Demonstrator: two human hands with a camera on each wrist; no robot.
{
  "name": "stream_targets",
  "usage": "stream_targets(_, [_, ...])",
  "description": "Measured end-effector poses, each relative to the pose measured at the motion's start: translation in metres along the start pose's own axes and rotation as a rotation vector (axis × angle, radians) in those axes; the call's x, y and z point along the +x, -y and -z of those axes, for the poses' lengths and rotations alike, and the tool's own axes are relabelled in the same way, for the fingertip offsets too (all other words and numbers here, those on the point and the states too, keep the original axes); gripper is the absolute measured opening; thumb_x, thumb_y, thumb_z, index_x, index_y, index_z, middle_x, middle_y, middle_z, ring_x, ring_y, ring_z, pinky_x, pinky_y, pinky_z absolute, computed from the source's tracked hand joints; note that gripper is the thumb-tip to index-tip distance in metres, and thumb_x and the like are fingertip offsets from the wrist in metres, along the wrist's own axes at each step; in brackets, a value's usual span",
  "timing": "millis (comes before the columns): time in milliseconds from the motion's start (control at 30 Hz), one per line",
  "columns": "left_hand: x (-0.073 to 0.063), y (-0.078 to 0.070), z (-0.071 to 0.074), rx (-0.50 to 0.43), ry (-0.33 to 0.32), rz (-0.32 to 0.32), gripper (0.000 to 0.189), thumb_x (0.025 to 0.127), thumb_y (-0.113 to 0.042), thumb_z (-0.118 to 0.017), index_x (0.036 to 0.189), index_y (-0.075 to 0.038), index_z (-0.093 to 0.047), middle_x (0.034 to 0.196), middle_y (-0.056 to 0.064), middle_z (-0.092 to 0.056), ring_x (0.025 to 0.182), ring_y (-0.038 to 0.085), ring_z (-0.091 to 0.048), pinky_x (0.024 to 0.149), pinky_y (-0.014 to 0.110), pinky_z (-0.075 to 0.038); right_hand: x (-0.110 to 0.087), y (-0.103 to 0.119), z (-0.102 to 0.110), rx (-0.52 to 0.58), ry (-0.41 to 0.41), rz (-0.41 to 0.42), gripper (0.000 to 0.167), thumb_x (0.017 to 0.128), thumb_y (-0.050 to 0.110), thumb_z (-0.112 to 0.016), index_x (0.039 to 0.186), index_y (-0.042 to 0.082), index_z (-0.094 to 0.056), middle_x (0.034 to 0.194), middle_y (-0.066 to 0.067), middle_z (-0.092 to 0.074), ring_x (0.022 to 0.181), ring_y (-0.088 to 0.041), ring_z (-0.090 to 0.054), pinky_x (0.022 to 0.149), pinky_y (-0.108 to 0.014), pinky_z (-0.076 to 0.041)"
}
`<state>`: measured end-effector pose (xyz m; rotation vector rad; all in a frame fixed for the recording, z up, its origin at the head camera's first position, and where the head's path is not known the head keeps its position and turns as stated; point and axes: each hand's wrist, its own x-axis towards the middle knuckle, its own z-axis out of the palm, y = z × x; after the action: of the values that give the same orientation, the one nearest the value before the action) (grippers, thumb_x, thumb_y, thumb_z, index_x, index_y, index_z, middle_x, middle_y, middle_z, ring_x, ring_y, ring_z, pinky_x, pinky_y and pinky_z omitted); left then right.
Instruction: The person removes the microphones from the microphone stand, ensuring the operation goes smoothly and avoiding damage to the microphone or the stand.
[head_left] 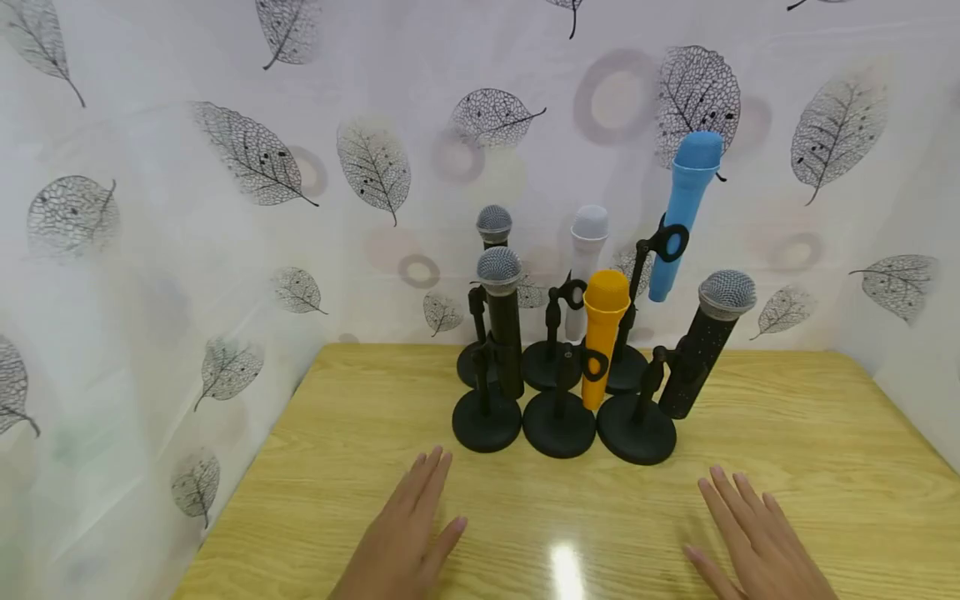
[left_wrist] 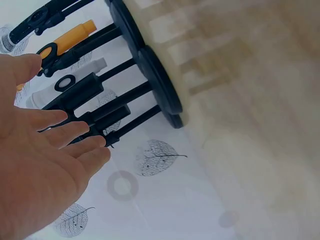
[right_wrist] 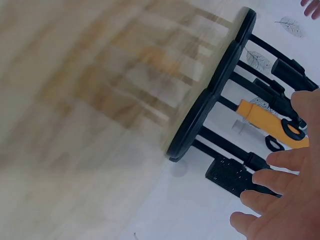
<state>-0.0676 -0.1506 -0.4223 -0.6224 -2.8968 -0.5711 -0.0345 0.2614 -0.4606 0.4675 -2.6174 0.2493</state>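
My left hand (head_left: 405, 533) is open with straight fingers at the front left, holding nothing. Likewise open and holding nothing, my right hand (head_left: 761, 542) is at the front right. Beyond them several microphones lean in black stands grouped in two rows. The front row has a black microphone with silver head (head_left: 504, 333), an orange microphone (head_left: 604, 325) and a speckled black microphone (head_left: 701, 358). Behind are another silver-headed microphone (head_left: 494, 225), partly hidden, a white microphone (head_left: 588, 237) and a tall blue microphone (head_left: 686, 200). My left fingers (left_wrist: 92, 155) overlap the stands in the left wrist view.
The round stand bases, such as the front right base (head_left: 637, 433), sit close together on the wooden table (head_left: 337, 417). A pale sheet with leaf prints (head_left: 247, 158) hangs behind the table and along its sides. Light reflects off the tabletop between the hands.
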Motion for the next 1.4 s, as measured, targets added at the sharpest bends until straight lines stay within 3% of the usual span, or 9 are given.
stream_targets(200, [0.013, 0.000, 0.016, -0.117, 0.036, 0.048, 0.068, 0.107, -0.054, -0.041, 0.162, -0.016, -0.027, 0.164, 0.004, -0.030, 0.149, 0.027, -0.030, 0.111, 0.053, -0.039, 0.014, 0.008, 0.002, 0.017, -0.017, 0.063, 0.099, 0.082, 0.043, -0.082, 0.160, 0.011, -0.030, 0.159, -0.014, -0.038, 0.153, -0.007, -0.002, 0.124, -0.030, 0.003])
stream_targets(367, [0.028, 0.003, 0.024, -0.115, -0.018, -0.006, 0.064, 0.107, -0.041, -0.050, 0.162, -0.020, -0.026, 0.164, 0.003, -0.030, 0.147, 0.022, -0.034, 0.112, 0.048, -0.040, 0.025, 0.014, 0.004, 0.041, -0.020, 0.111, 0.091, 0.083, 0.043, -0.081, 0.156, 0.008, -0.039, 0.152, -0.018, -0.046, 0.154, -0.012, -0.011, 0.123, -0.028, -0.001])
stream_targets(600, [0.050, 0.006, 0.030, -0.088, -0.118, -0.097, 0.061, 0.107, -0.038, -0.052, 0.159, -0.012, -0.033, 0.160, 0.010, -0.036, 0.144, 0.026, -0.039, 0.111, 0.048, -0.041, 0.041, 0.020, 0.004, 0.074, -0.026, 0.189, 0.078, 0.088, 0.045, -0.077, 0.149, 0.004, -0.049, 0.153, -0.016, -0.045, 0.136, -0.033, -0.045, 0.123, -0.025, -0.004])
stream_targets(767, [0.064, 0.010, 0.030, -0.090, -0.156, -0.148, 0.060, 0.108, -0.038, -0.051, 0.158, -0.009, -0.034, 0.160, 0.013, -0.037, 0.145, 0.028, -0.039, 0.113, 0.049, -0.039, 0.053, 0.027, 0.005, 0.116, -0.053, 0.223, 0.070, 0.099, 0.056, -0.058, 0.146, 0.006, -0.052, 0.153, -0.012, -0.047, 0.134, -0.033, -0.049, 0.121, -0.020, -0.008])
stream_targets(900, [0.076, 0.011, 0.030, -0.093, -0.194, -0.199, 0.060, 0.107, -0.033, -0.054, 0.157, -0.007, -0.034, 0.160, 0.013, -0.036, 0.145, 0.029, -0.038, 0.113, 0.048, -0.038, 0.064, 0.035, 0.006, 0.160, -0.072, 0.231, 0.067, 0.103, 0.059, -0.047, 0.147, 0.009, -0.054, 0.154, -0.007, -0.047, 0.132, -0.030, -0.054, 0.114, -0.015, -0.021])
stream_targets(1033, [0.090, 0.011, 0.033, -0.125, -0.230, -0.228, 0.059, 0.106, -0.027, -0.057, 0.156, -0.005, -0.036, 0.158, 0.015, -0.039, 0.143, 0.029, -0.041, 0.113, 0.048, -0.039, 0.074, 0.042, 0.006, 0.199, -0.107, 0.253, 0.064, 0.105, 0.056, -0.044, 0.148, 0.009, -0.053, 0.153, -0.008, -0.049, 0.127, -0.028, -0.059, 0.105, -0.019, -0.039])
stream_targets(1133, [0.101, 0.009, 0.034, -0.169, -0.255, -0.234, 0.058, 0.105, -0.024, -0.059, 0.155, -0.004, -0.038, 0.156, 0.017, -0.042, 0.142, 0.031, -0.043, 0.112, 0.049, -0.040, 0.084, 0.048, 0.004, 0.219, -0.118, 0.272, 0.066, 0.106, 0.057, -0.038, 0.147, 0.008, -0.053, 0.151, -0.009, -0.050, 0.124, -0.026, -0.061, 0.100, -0.024, -0.047])
stream_targets(1400, [0.123, 0.009, 0.028, -0.290, -0.253, -0.191, 0.056, 0.105, -0.023, -0.058, 0.153, 0.000, -0.040, 0.154, 0.016, -0.044, 0.143, 0.029, -0.041, 0.116, 0.047, -0.036, 0.106, 0.061, -0.003, 0.347, -0.106, 0.320, 0.064, 0.105, 0.053, -0.041, 0.143, 0.004, -0.056, 0.147, -0.011, -0.053, 0.123, -0.027, -0.061, 0.097, -0.031, -0.052])
